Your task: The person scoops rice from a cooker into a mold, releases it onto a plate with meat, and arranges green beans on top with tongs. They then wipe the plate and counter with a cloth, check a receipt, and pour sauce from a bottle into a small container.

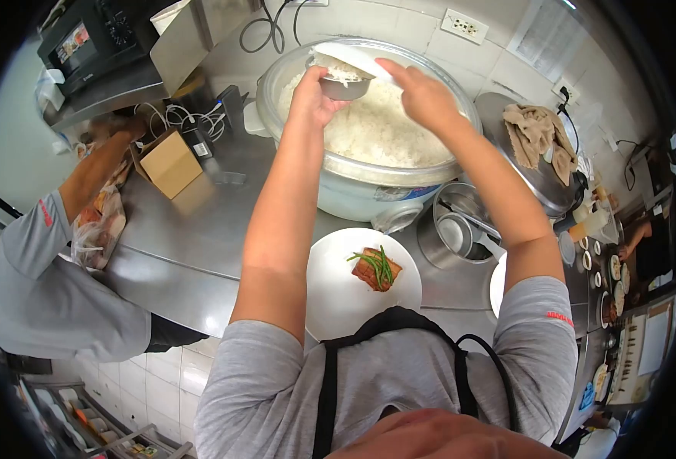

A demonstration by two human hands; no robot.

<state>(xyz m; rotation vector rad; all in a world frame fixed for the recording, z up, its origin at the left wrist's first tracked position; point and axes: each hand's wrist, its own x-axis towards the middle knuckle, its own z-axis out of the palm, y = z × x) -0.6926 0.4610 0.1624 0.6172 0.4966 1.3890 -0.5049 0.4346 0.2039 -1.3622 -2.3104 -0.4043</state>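
"So, why does the white plate (334,302) with meat (384,282) and green strips (384,264) sit nearest the body?"

"Likely for easy reach, on the desk (200,252) in front of the rice cooker (345,195)."

"And farther on?"

"Above the cooker, the left hand (312,96) grips a metal cup (345,90) of rice (336,67); the right hand (423,93) is closed round a white paddle (364,61) over its mouth. Held there, spilled rice would probably drop back in."

"Beyond?"

"An outlet (465,26) on the wall (407,19)."

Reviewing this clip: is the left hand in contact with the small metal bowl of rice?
Touching. The head view shows the left hand around the left side of the small metal bowl, no gap visible.
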